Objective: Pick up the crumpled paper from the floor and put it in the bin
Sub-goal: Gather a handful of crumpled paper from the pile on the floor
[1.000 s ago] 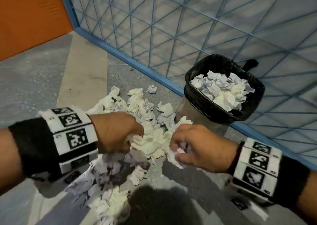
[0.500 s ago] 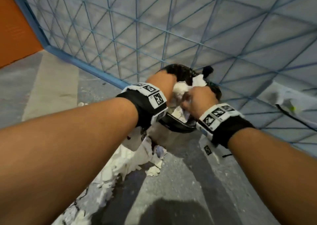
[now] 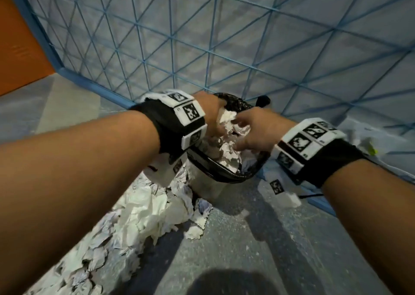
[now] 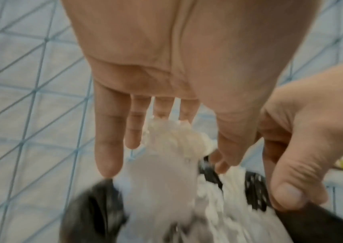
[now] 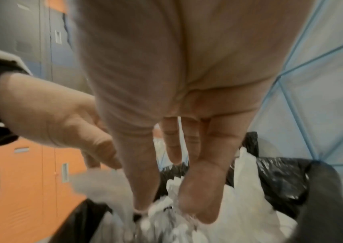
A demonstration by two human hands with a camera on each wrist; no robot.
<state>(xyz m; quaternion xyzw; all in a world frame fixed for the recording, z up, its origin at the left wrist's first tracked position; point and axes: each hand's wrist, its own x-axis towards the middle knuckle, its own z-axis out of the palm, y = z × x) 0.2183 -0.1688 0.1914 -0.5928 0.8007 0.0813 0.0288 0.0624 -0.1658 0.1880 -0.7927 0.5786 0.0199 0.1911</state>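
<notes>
Both hands over the bin (image 3: 226,173), reaching out from the person. Left hand (image 3: 210,115) is above the near-left part of the bin mouth, fingers (image 4: 108,131) straight and spread, pointing down. A wad of crumpled paper (image 4: 179,139) sits right at the fingertips, blurred in the left wrist view; cannot tell if it touches them. No finger is curled round it, so the hand grips nothing. Right hand (image 3: 253,130) is just beside the left, over the right part of the bin. Its fingers (image 5: 199,189) are straight and loose, tips down among the paper in the bin (image 5: 239,205). It holds nothing that can be seen.

Bin has a black bag liner (image 3: 233,99) folded over the rim, and white crumpled paper fills it up near the top under both hands. A heap of paper on the floor (image 3: 143,209) lies below and behind the left wrist, against the bin's left side and trailing back toward the person along the grey floor (image 3: 247,249).

Beyond the hands stands a blue mesh fence (image 3: 202,36). An orange wall (image 3: 15,47) is far off past the left arm. Both wrists wear black bands with white marker tags (image 3: 188,112).
</notes>
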